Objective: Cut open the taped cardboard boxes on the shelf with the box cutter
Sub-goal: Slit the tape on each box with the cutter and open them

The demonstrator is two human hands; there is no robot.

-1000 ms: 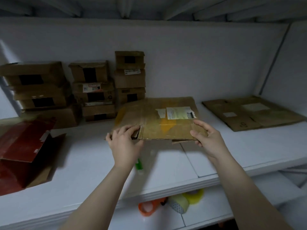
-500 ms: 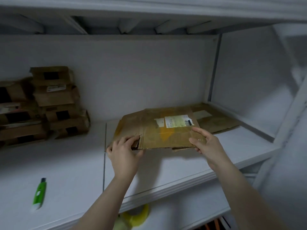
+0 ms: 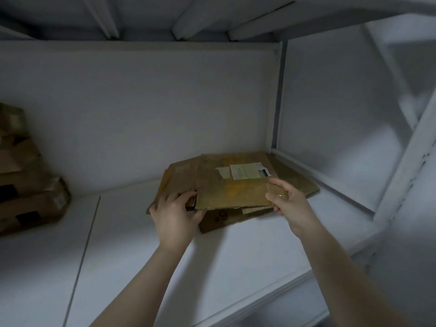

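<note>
A flattened cardboard box (image 3: 226, 185) with a white label lies flat in both my hands, over another flattened box (image 3: 299, 180) in the shelf's right corner. My left hand (image 3: 175, 215) grips its near left edge. My right hand (image 3: 290, 204) grips its near right corner. A stack of taped cardboard boxes (image 3: 26, 185) stands at the far left edge of view. The box cutter is out of view.
The white shelf board (image 3: 141, 256) stretches left of the flat boxes, with a seam running front to back. A white side wall (image 3: 342, 114) and a slanted post (image 3: 410, 161) close the right side. Another shelf hangs low overhead.
My hands have carried the flattened box to the right until it sits over the other flat box in the corner. The view swung right; the green box cutter left the frame.
</note>
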